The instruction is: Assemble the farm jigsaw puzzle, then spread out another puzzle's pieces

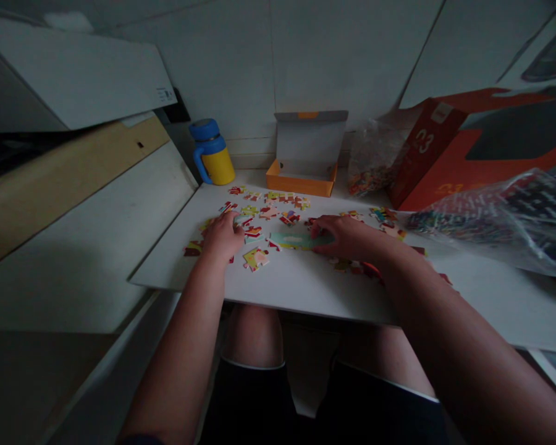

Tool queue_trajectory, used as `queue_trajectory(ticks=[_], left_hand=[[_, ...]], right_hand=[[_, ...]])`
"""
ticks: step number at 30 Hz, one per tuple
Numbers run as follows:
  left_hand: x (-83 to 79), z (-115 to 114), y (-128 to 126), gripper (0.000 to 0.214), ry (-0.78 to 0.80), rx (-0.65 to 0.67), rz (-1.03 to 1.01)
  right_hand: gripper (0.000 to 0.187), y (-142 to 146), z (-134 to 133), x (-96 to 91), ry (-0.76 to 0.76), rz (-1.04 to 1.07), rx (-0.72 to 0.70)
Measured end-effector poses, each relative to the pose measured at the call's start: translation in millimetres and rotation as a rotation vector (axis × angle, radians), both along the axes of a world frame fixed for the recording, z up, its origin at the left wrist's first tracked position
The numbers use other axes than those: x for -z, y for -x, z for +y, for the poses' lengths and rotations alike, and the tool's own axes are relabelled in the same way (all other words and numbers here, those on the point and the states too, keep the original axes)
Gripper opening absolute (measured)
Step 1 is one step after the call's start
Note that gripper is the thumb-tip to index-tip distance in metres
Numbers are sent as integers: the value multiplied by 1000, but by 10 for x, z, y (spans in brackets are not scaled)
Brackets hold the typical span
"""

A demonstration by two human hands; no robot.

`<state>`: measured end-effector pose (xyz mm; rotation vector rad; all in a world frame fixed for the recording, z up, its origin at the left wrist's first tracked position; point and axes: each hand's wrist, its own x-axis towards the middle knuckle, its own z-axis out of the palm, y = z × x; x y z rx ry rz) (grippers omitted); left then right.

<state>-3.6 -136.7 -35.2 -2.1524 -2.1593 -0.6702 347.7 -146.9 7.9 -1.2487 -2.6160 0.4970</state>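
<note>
My left hand (223, 236) is over the left part of the table, its fingers curled and closed on a pale blue puzzle piece (243, 219). My right hand (343, 236) bends over the right end of a joined strip of pale green-blue puzzle pieces (293, 240), thumb on the near side and fingers on the far side. Between the hands, close to the table's front, lies a loose yellow-green and pink puzzle piece (256, 258). Further puzzle pieces (269, 212) with red, pink and green print are scattered beyond. Some pieces are partly hidden under both hands.
An open orange box (301, 184) stands against the wall, with a blue and yellow flask (215, 157) to its left. To the right are a plastic bag of pieces (373, 167), a large red box (438, 148) and another clear bag (500, 216). The white table (282, 287) ends above my knees.
</note>
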Motion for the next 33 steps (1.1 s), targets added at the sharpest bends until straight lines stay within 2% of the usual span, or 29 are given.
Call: queue_trajectory(ticks=[6, 9, 11, 13, 24, 28, 33], left_hand=[[-82, -72, -51, 30, -77, 10, -98], [-131, -139, -110, 28, -137, 154, -114], [-140, -171, -139, 32, -100, 286, -85], [-126, -180, -148, 35, -43, 348, -58], [-26, -99, -100, 32, -56, 275, -82], [-79, -122, -152, 22, -137, 251, -138], [-170, -178, -213, 17, -67, 143, -193]], right_hand=[[22, 15, -13, -30, 21, -22, 4], [24, 19, -16, -41, 30, -30, 10], [24, 21, -19, -47, 26, -30, 7], [24, 23, -23, -51, 28, -26, 3], [23, 11, -6, -20, 32, -12, 13], [25, 9, 0, -9, 30, -8, 13], [22, 22, -13, -31, 20, -12, 6]])
